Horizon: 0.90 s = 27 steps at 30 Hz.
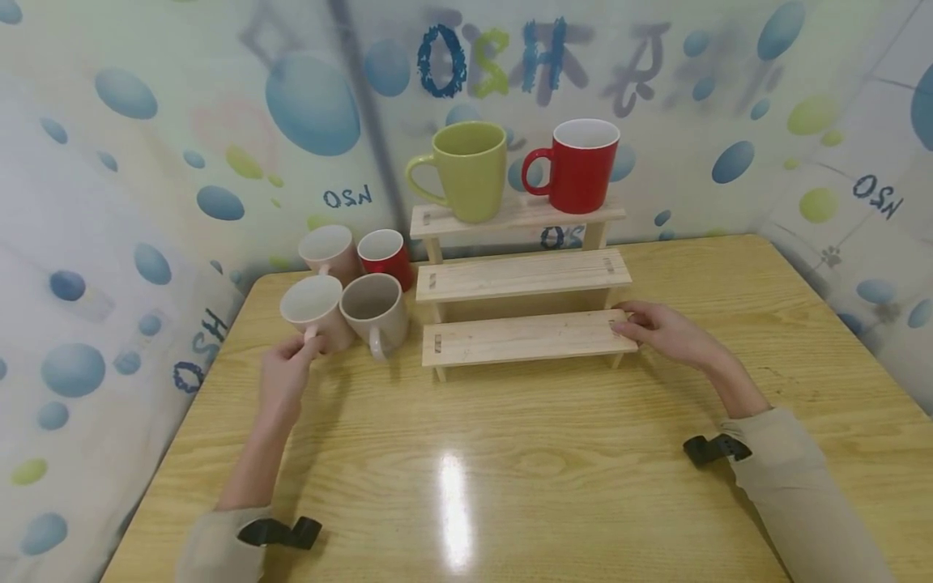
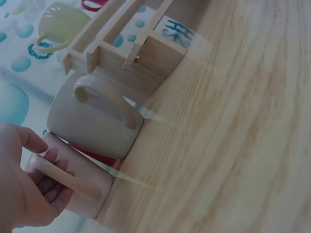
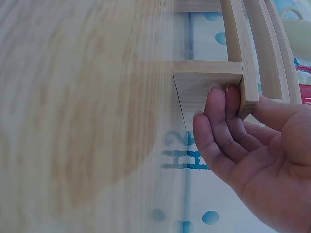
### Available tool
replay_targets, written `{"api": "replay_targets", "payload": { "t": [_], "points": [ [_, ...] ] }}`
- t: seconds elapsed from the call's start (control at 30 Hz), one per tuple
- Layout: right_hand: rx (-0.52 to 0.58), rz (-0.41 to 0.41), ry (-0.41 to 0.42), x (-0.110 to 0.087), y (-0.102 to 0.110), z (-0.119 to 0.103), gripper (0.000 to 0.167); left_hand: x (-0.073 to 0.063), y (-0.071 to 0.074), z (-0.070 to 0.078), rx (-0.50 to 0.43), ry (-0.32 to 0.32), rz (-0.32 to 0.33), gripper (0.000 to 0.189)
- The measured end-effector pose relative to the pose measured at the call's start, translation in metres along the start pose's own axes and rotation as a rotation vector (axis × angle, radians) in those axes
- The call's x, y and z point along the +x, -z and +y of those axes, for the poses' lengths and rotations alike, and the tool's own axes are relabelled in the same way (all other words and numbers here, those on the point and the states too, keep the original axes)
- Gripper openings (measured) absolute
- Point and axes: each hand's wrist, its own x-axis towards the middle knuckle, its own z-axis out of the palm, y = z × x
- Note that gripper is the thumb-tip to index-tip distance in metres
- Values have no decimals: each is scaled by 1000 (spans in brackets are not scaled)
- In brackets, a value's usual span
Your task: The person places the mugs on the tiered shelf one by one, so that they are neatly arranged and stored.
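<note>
My left hand (image 1: pixel 286 376) holds the handle of a pale pink mug (image 1: pixel 334 325), which stands on the table. In the left wrist view, fingers curl round that handle beside a grey-beige mug (image 2: pixel 90 124). My right hand (image 1: pixel 674 334) grips the right end of the lowest step of a three-tier wooden stand (image 1: pixel 521 338). From the right wrist view, its thumb lies above the board's end (image 3: pixel 249 99) and the fingers curl underneath. On the top tier sit a yellow-green mug (image 1: pixel 474 182) and a red mug (image 1: pixel 583 174), both upright with handles to the left.
Behind the front two mugs on the left stand another pale pink mug (image 1: pixel 342 264) and a red mug with white inside (image 1: pixel 394 267), packed close together. The wooden table (image 1: pixel 554 470) meets patterned cloth walls (image 1: pixel 291 186) at the back and sides.
</note>
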Motion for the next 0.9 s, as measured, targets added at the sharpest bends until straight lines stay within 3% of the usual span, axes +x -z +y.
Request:
{"api": "replay_targets", "payload": {
  "t": [0.27, 0.53, 0.7, 0.9],
  "points": [
    [0, -3, -4, 0, 0, 0, 53, 4, -11, -4, -137, 10, 28, 24],
    [4, -4, -2, 0, 0, 0, 54, 10, -23, -9, -233, 7, 127, 33],
    [-2, -1, 5, 1, 0, 0, 53, 12, -25, -13, -266, 6, 225, 34],
    [4, 0, 5, 0, 0, 1, 53, 12, -27, -14, -408, -19, 317, 35]
  ]
}}
